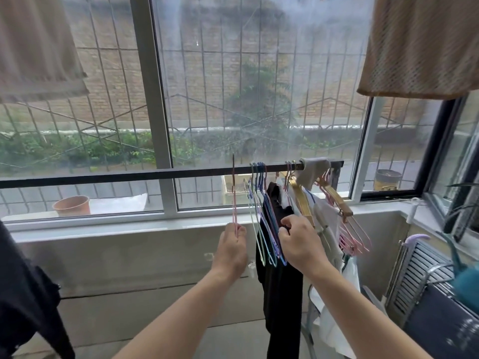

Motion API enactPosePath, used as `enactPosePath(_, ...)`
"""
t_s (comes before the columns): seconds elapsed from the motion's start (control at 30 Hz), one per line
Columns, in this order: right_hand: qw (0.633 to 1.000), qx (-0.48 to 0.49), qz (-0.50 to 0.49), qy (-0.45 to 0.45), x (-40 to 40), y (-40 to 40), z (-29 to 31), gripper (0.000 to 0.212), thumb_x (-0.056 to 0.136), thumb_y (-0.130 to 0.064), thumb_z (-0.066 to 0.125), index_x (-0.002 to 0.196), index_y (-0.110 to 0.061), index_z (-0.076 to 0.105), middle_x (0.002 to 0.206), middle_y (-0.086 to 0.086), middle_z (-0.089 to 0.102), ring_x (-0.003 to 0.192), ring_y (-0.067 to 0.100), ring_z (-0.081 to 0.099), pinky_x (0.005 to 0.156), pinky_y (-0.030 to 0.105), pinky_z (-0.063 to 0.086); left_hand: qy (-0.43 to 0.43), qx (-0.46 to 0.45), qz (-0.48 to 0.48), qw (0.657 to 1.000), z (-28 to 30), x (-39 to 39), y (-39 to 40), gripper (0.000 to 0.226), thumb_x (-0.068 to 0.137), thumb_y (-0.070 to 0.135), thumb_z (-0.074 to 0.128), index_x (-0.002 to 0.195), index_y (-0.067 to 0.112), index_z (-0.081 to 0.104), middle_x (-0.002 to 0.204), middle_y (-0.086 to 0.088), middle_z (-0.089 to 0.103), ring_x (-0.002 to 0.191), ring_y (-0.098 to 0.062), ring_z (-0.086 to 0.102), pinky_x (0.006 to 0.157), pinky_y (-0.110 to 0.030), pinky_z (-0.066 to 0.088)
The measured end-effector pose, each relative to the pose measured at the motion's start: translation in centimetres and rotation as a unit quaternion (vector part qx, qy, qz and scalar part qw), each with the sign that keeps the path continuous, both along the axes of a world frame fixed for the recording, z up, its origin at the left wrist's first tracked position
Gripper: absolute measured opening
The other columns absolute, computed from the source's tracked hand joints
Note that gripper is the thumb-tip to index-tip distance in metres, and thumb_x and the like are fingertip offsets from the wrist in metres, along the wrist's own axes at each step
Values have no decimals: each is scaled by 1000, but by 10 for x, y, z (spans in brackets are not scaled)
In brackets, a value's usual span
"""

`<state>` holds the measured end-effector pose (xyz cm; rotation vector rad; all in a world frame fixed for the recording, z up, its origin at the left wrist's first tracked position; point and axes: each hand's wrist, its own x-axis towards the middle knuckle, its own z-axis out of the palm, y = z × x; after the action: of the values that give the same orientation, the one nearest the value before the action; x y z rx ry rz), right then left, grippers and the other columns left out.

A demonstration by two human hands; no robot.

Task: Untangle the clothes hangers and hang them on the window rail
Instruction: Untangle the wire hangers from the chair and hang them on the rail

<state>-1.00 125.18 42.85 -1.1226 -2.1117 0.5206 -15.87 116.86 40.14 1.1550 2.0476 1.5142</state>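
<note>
pink hanger (234, 203): thin wire, seen edge-on; held up just left of the hung bunch, hook near the window rail (103, 177), whether the hook was over the rail could not be told.
left hand (231, 248): fingers curled, pinching the pink hanger's bottom edge between thumb and fingertips.
right hand (300, 243): fingers curled at the lower part of the pastel hanger bunch (264, 216); likely gripping a wire there, contact partly hidden by the hand.
pastel hanger bunch: blue, green and purple wire hangers, hooks already on the rail, packed close and overlapping, touching the black garment (281, 281) behind.
far-right hangers (344, 224): pink wire plus gold-coloured ones, on the rail's right end beside a grey cloth (312, 168), tilted and crossed, seemingly still tangled.
handling judgement: hangers looked light, springy, thin; coating probably a bit slick; would bend or snag rather than break.
where to grip: bottom bar or shoulder bend for steering; neck just below the hook when seating it on the rail.
risk judgement: hooks could catch neighbouring wires; best pulled one at a time, sideways.
</note>
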Motion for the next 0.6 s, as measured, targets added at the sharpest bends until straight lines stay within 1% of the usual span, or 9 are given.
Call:
enactPosePath(0.07, 1000, 1, -1, -4, 7, 0, 2, 24, 102, -23, 49, 121, -16, 61, 120, 2, 56, 100, 15, 50, 87, 28, 40, -19, -19, -12, 1000, 8, -4, 11, 25, 110, 39, 32, 96, 23, 46, 97, -7, 53, 82, -19, 52, 72, -36, 40)
enactPosePath(0.1, 1000, 0, -2, -6, 9, 0, 2, 24, 102, -23, 49, 121, -17, 61, 120, 2, 56, 101, 15, 51, 88, 29, 42, -25, -39, -21, 999, 12, -7, 15, 26, 110, 40, 30, 103, 21, 46, 99, -8, 54, 87, -24, 56, 74, -37, 43)
enactPosePath(0.2, 1000, 1, -1, -5, 14, 0, 2, 23, 101, -22, 50, 120, -16, 62, 120, 3, 57, 106, 18, 55, 93, 31, 46, -18, -107, -52, 993, 15, -11, 25, 30, 109, 44, 27, 122, 20, 39, 112, -13, 56, 105, -33, 61, 92, -45, 51)
enactPosePath(0.23, 1000, 1, 0, -7, 15, 0, 2, 23, 101, -22, 50, 120, -15, 62, 120, 4, 57, 106, 19, 55, 93, 31, 46, -16, -130, -59, 990, 10, -12, 29, 34, 107, 50, 27, 124, 22, 37, 117, -14, 56, 108, -35, 60, 98, -52, 50)
enactPosePath(0.3, 1000, 0, 2, -12, 16, 0, 2, 23, 101, -22, 50, 120, -15, 62, 120, 4, 57, 107, 19, 56, 93, 31, 46, -7, -171, -68, 983, -7, -17, 41, 43, 97, 65, 24, 123, 33, 35, 125, -14, 53, 112, -39, 60, 103, -64, 45)
enactPosePath(0.37, 1000, -4, 4, -19, 17, -3, 3, 24, 101, -23, 50, 120, -16, 63, 121, 3, 57, 108, 20, 56, 93, 31, 45, -11, -186, -78, 979, -26, -21, 54, 42, 91, 68, 24, 118, 38, 37, 126, -12, 47, 110, -39, 59, 103, -64, 45)
enactPosePath(0.47, 1000, -6, 13, -26, 17, -6, 4, 25, 101, -23, 49, 120, -16, 63, 122, 3, 57, 109, 19, 56, 95, 31, 45, -5, -190, -65, 980, -10, -3, 42, 45, 98, 61, 27, 131, 32, 37, 131, -13, 38, 111, -39, 57, 106, -60, 44)
enactPosePath(0.53, 999, -9, 19, -32, 18, -10, 6, 26, 101, -23, 48, 121, -15, 63, 122, 3, 57, 109, 19, 57, 97, 32, 46, 10, -212, -50, 976, -7, -4, 39, 57, 100, 61, 30, 147, 28, 31, 143, -15, 32, 125, -42, 51, 111, -61, 38)
enactPosePath(0.6, 999, -11, 25, -36, 16, -14, 7, 26, 101, -23, 48, 120, -15, 63, 121, 4, 57, 110, 21, 57, 97, 35, 47, 27, -248, -38, 968, -6, -6, 32, 75, 95, 70, 34, 157, 31, 20, 157, -15, 22, 139, -44, 40, 117, -63, 28)
